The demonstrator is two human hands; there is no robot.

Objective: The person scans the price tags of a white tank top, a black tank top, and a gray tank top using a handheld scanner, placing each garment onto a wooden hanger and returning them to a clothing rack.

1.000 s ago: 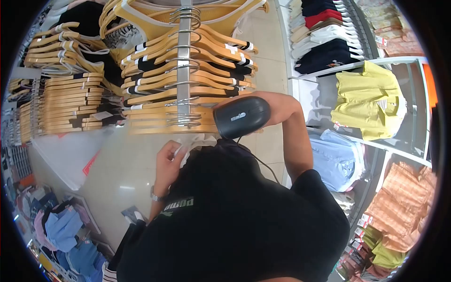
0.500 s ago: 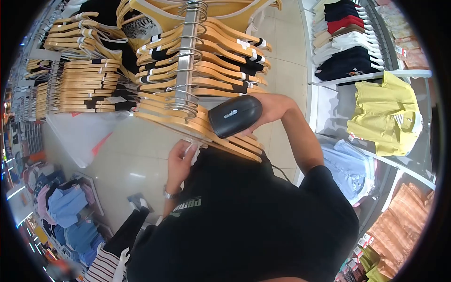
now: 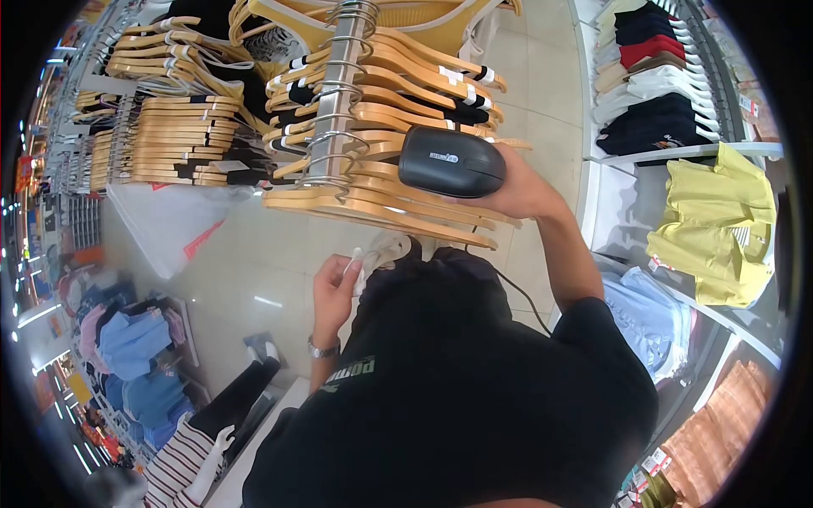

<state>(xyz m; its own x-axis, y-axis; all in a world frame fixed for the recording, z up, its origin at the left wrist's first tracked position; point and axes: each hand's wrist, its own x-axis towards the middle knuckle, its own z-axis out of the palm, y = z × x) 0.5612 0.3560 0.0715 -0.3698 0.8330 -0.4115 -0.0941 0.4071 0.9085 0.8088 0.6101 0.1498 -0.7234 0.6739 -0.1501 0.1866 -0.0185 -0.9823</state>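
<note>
A black barcode scanner [image 3: 451, 161] is gripped in my right hand [image 3: 527, 182], over the right ends of the wooden hangers [image 3: 381, 203] on the metal rail [image 3: 332, 110]. Its cable [image 3: 525, 296] runs down beside my body. Lower and to the left, my left hand [image 3: 333, 292] is closed in a pinch on a small white tag [image 3: 357, 257], below the front hanger. Whitish fabric [image 3: 389, 248] lies just right of those fingertips. A watch [image 3: 323, 348] is on my left wrist.
More wooden hangers [image 3: 182, 140] hang on a rack at the left. At the right, shelves carry a yellow shirt [image 3: 711, 224], a light blue garment [image 3: 639, 313] and orange clothes [image 3: 720, 432]. A mannequin in a striped top [image 3: 182, 461] and folded clothes [image 3: 131, 343] are at lower left.
My right hand and the scanner have moved up and to the right, tilting more level. The front hangers sit higher, farther from my left hand, which still pinches the white tag. The view has shifted slightly.
</note>
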